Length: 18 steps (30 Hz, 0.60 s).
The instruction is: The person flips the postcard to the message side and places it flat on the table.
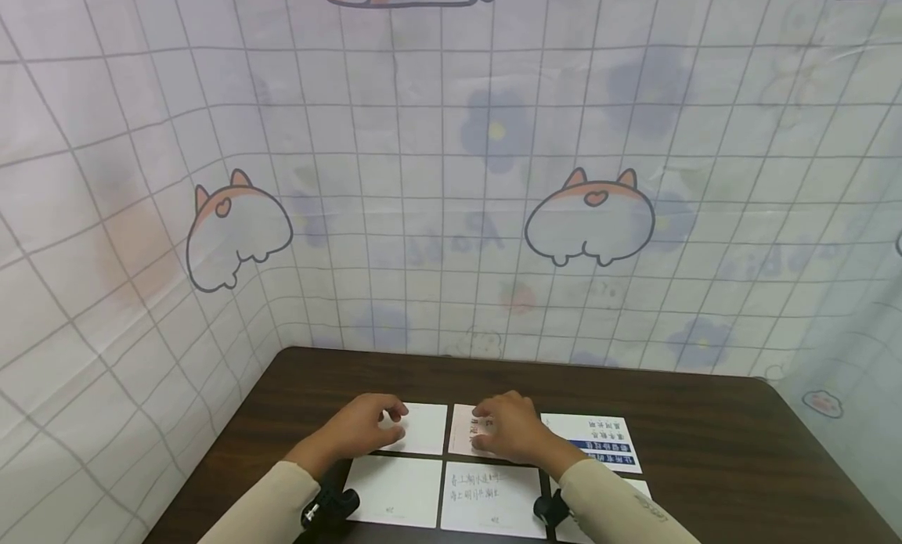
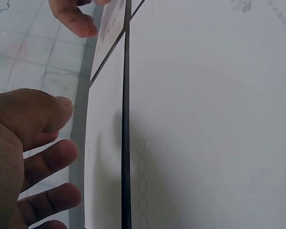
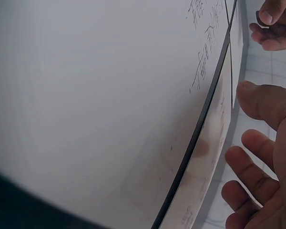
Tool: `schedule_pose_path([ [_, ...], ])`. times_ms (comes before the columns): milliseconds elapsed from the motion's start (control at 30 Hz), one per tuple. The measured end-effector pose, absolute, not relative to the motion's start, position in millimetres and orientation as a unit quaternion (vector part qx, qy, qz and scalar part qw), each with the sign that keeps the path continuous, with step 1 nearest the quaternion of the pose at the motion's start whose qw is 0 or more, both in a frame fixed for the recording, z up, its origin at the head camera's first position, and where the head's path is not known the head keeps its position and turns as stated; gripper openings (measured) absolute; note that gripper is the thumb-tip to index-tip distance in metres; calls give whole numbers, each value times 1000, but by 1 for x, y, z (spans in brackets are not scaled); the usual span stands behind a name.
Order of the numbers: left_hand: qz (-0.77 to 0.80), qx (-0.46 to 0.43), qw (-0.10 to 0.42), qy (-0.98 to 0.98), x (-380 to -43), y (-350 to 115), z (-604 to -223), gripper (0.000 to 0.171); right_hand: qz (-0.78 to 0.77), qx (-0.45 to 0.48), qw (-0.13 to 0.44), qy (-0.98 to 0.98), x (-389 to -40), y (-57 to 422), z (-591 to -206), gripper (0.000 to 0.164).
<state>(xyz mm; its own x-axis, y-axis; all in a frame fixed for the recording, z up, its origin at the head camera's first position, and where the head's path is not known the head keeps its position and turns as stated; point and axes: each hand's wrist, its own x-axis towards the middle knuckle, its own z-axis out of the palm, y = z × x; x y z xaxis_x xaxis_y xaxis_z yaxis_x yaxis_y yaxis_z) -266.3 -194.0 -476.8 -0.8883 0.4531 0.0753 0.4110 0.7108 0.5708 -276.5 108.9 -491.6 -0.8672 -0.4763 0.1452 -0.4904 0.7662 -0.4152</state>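
Note:
My left hand [image 1: 361, 425] hovers at the left edge of a white card [image 1: 426, 430] in the back row, fingers loosely bent and holding nothing. In the left wrist view its thumb and fingers [image 2: 63, 155] are spread apart. Over a pinkish card [image 1: 461, 430] with dark lettering is my right hand [image 1: 520, 428], which covers part of it. Thumb and fingers [image 3: 250, 169] of that hand stand apart in the right wrist view, with nothing between them. In front lie a nearly blank white card [image 1: 402, 491] and a card with two handwritten lines [image 1: 486, 509].
Right of my right hand lies a card with printed characters and blue bands [image 1: 599, 434]. Another card [image 1: 569, 533] is mostly hidden by my right sleeve. All lie on a dark wooden table [image 1: 726, 442], with a grid-patterned curtain [image 1: 437, 176] behind and at the sides.

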Motion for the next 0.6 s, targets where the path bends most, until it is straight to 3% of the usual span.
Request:
schedule_pose_path([
  [600,256,270,5,928,-272,-166,-478,29,231,237,12,-944,-278,140,-493,45],
])
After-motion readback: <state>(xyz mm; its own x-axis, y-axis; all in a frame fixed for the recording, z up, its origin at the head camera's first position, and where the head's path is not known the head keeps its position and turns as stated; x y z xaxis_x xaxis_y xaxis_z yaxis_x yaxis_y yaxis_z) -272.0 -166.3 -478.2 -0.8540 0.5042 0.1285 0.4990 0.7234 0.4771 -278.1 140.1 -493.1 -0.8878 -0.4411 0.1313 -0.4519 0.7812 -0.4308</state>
